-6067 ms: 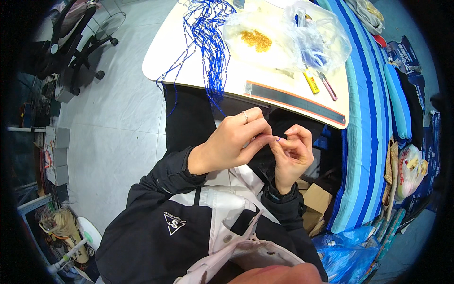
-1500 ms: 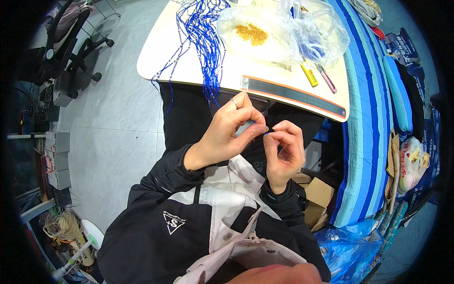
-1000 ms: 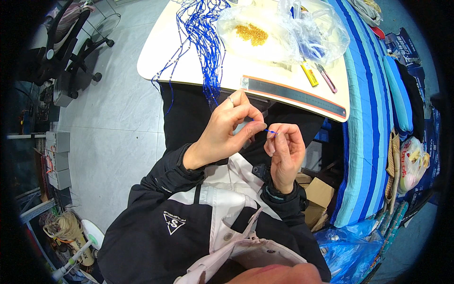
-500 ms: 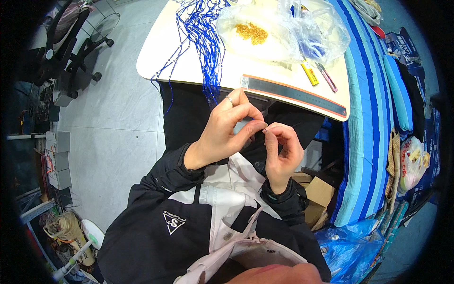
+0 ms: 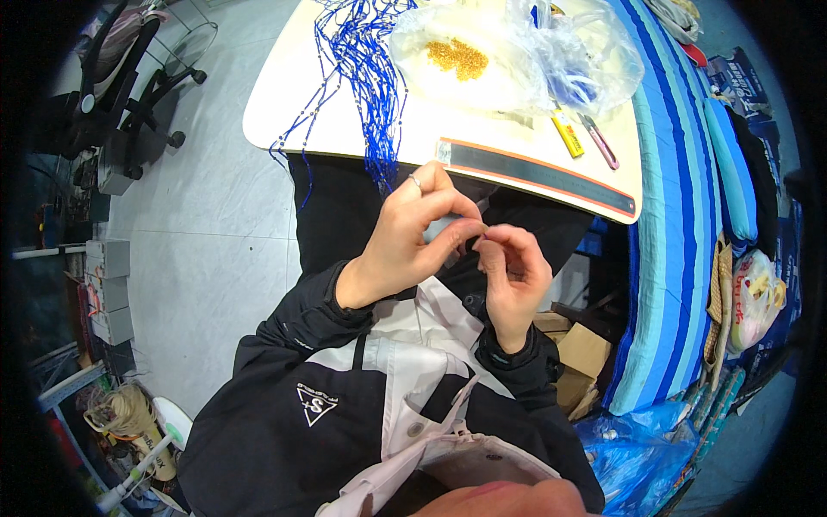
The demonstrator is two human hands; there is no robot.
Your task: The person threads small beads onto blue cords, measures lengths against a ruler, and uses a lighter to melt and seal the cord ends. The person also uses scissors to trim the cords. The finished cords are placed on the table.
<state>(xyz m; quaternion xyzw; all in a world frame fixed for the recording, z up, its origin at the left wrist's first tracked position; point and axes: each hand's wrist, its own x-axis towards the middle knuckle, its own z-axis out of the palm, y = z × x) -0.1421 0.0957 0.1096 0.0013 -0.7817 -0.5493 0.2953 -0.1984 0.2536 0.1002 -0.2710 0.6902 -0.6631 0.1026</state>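
My left hand and my right hand meet fingertip to fingertip just off the table's near edge. Thumb and forefinger are pinched on each side, and what lies between them is too small to make out. A ring sits on one left finger. Beyond my hands, a bundle of blue beaded strings spreads over the white table, some ends hanging off the edge. To its right, small gold beads lie in a heap on clear plastic. A black ruler with an orange border rests along the near edge.
A yellow tube-like item and a pink-handled cutter lie near a clear plastic bag. Blue striped bedding borders the table on the right. Cardboard is below; a wheeled chair stands at far left.
My right fingertips have shifted slightly, the thumb lifting and bending against the forefinger. My left hand has stayed in nearly the same place. The view has moved a little.
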